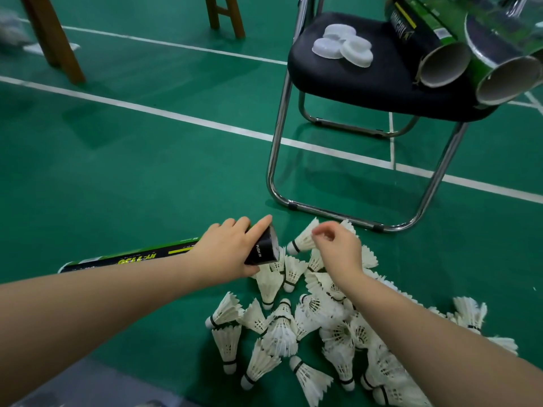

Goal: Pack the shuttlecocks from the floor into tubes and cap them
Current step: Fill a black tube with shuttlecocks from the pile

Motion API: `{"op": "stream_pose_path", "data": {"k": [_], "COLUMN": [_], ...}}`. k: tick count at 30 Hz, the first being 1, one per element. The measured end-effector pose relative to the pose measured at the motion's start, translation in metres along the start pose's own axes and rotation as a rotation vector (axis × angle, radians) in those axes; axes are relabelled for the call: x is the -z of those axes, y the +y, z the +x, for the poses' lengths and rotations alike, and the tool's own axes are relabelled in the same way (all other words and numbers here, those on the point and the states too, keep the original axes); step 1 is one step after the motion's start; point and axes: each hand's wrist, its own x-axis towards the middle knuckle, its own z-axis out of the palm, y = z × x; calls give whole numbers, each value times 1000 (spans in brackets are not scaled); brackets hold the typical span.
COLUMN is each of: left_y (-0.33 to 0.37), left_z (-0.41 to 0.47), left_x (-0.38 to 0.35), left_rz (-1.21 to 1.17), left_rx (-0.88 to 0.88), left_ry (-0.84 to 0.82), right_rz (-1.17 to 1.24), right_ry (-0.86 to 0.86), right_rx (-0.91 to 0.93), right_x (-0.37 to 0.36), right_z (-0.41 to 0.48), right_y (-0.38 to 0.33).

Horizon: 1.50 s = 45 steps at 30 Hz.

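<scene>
Green court floor [147,171] with white lines. A pile [308,318] of white shuttlecocks lay loose on it, in front of the chair [367,80], corks pointing every way.

One tube [132,258] lay on its side on the floor, left of the pile. Its open mouth faced the pile, with a black band marked "PUSH IN" at that end. Contents could not be made out.

Left hand [229,248] gripped the tube at the mouth end, fingers [258,224] curled over the top, thumb beneath.

Right hand [338,254] was over the pile's far edge. Fingers were curled, with thumb and forefinger pinching the feather skirt of one shuttlecock [302,242], which lay just beside the tube mouth, cork toward the tube.

Chair seat: a cluster of white caps [340,45] near the middle. Two more tubes [443,66] lay at the seat's right edge, open ends toward the camera, showing bare cardboard inside and nothing in them.
</scene>
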Motion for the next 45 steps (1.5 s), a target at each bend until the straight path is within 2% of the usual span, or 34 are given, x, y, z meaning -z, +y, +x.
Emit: {"op": "stream_pose_path", "data": {"k": [3, 7, 10, 14, 18, 22, 24, 25, 27, 29, 30, 31, 33, 36, 38, 45], "left_y": [0, 7, 11, 15, 24, 29, 28, 27, 24, 21, 20, 19, 15, 7, 0, -20], "left_z": [1, 2, 4, 5, 2, 1, 2, 5, 10, 14, 15, 16, 17, 14, 10, 5], "left_x": [4, 8, 13, 21, 22, 20, 19, 19, 20, 20, 18, 17, 14, 8, 3, -8], "left_rz": [-7, -13, -21, -51, -64, 38, 35, 31, 41, 34, 26, 20, 12, 8, 4, -65], "left_rx": [32, 37, 39, 63, 3, -85, -76, -52, 8, 63, 79, 88, 89, 75, 76, 162], "left_ry": [-12, -21, -15, 10, 19, 15, 1, -3, 1, -4, -11, -17, -28, -46, -70, -105], "right_rz": [259, 432, 448, 353, 301, 318, 423, 527, 695, 538, 393, 229, -81, -437, -650, -836], "right_ry": [132, 55, -107, -346, -658, -945, -938, -858, -535, -139, -14, 40, -44, -402, -570, -541], "right_rx": [24, 83, 94, 6, -88, -219, -277, -285, -305, -281, -254, -232, -186, -203, -176, -97], "right_x": [10, 9, 0, -3, -4, -6, -15, -20, -27, -29, -29, -31, -38, -60, -75, -87], "right_z": [-5, -24, -39, -47, -41, -23, -18, -16, -12, -2, 3, 8, 14, 10, 0, -10], "right_y": [-21, -46, -54, -57, -57, -48, -44, -45, -54, -56, -52, -46, -26, 10, 30, 47]}}
